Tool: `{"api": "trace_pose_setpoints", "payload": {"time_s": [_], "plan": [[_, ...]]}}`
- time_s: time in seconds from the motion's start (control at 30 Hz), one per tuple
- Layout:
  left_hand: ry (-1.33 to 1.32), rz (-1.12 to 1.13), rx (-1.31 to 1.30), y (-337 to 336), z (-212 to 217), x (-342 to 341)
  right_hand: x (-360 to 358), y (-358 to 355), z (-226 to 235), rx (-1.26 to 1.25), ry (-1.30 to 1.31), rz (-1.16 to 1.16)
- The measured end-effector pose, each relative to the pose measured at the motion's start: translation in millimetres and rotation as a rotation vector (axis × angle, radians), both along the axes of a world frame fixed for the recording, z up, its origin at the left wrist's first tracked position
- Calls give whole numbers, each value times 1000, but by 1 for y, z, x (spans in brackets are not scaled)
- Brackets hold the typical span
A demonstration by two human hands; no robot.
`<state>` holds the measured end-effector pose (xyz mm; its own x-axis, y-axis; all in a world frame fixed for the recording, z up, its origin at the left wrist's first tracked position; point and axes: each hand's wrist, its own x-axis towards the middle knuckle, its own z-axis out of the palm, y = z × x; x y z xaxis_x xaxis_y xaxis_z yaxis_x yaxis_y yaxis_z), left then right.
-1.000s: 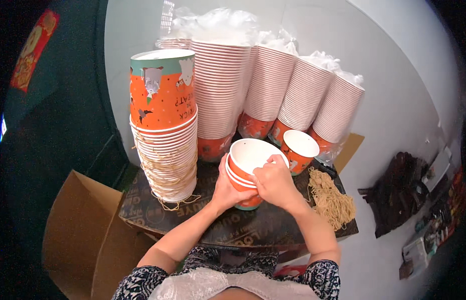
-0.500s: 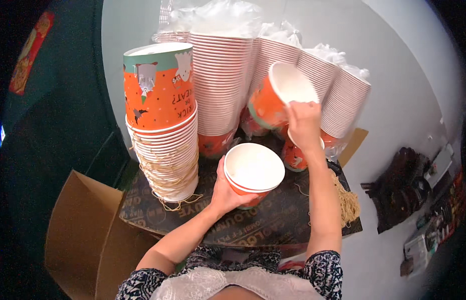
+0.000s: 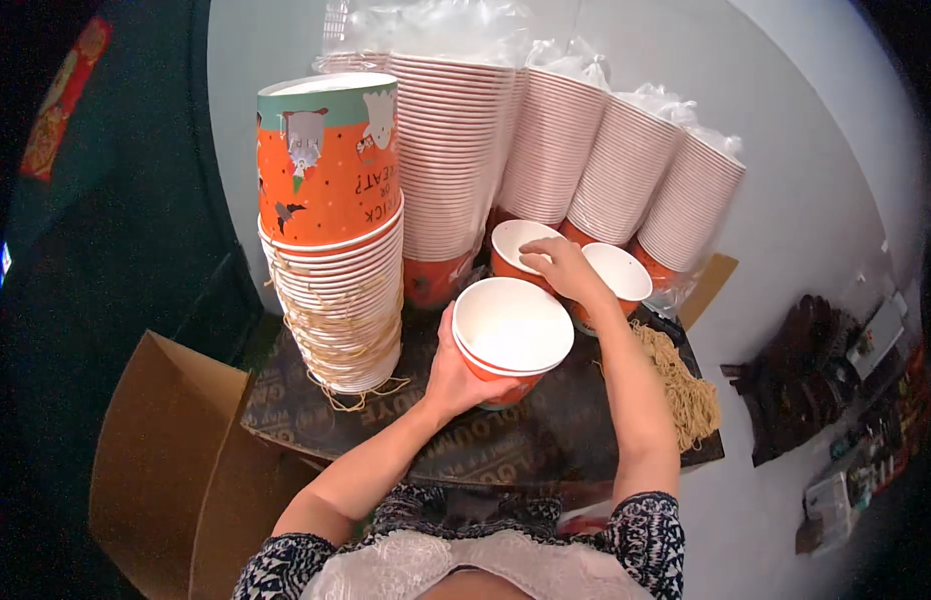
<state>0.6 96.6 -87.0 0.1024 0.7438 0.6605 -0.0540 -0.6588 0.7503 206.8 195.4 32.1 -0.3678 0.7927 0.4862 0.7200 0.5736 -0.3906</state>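
Presently your left hand (image 3: 453, 372) clasped a short nested stack of orange paper bowls (image 3: 512, 335) at the counter's (image 3: 545, 440) centre; your right hand (image 3: 563, 268) pinched a lone bowl's (image 3: 518, 252) rim just beyond. Separating seemed underway; the next move called for a clean release.

We see an open brown cardboard box (image 3: 165, 450) standing on the floor at the lower left, just beside the dark desk (image 3: 305, 400). Clear plastic wrap (image 3: 455, 25) covers the tops of the leaning stacks of white-rimmed orange paper cups (image 3: 625, 170) at the back of the desk, against the wall. On the dark green surface at the upper left hangs a narrow red label (image 3: 65, 95) with yellow marks, and a small blue-white screen (image 3: 3, 262) glows at the far left edge.
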Motion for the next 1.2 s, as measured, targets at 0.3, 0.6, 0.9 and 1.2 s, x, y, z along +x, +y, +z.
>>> {"api": "trace_pose_setpoints", "payload": {"time_s": [0.3,0.6,0.9,1.2], "plan": [[-46,3,-75,-2,-16,0,-71,-131,-4,-110,-608,263],[99,85,20,-2,-11,-3,-64,-147,45,381,-365,25],[-100,32,-16,2,-21,7,-79,-140,-32,236,-385,118],[3,134,-15,-2,-9,5,-76,-137,-32,401,-292,81]]}}
